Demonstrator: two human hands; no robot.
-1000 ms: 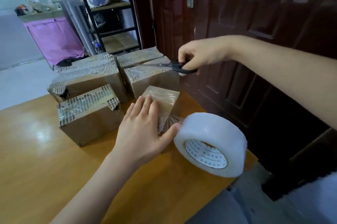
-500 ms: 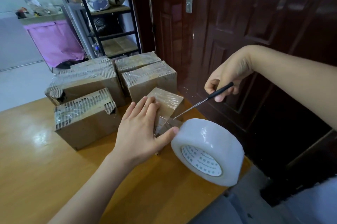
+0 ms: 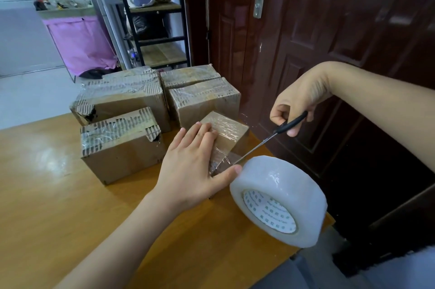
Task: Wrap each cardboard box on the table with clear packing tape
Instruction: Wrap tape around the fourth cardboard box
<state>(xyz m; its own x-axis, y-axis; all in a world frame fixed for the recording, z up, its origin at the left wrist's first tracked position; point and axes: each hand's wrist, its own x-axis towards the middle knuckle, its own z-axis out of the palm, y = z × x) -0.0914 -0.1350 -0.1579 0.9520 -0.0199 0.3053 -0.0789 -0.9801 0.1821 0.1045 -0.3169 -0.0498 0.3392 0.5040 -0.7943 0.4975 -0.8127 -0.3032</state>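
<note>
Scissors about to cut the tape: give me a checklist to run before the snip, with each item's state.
1. Left hand presses flat on the small box: ok.
2. Right hand has its grip on the scissors handles: ok.
3. Blade tips reach the tape strip between box and tape roll: ok.
4. Left thumb lies close to the blade tips: not ok.
5. Strip taut: cannot tell.
6. Blades open around the strip: cannot tell.
</note>
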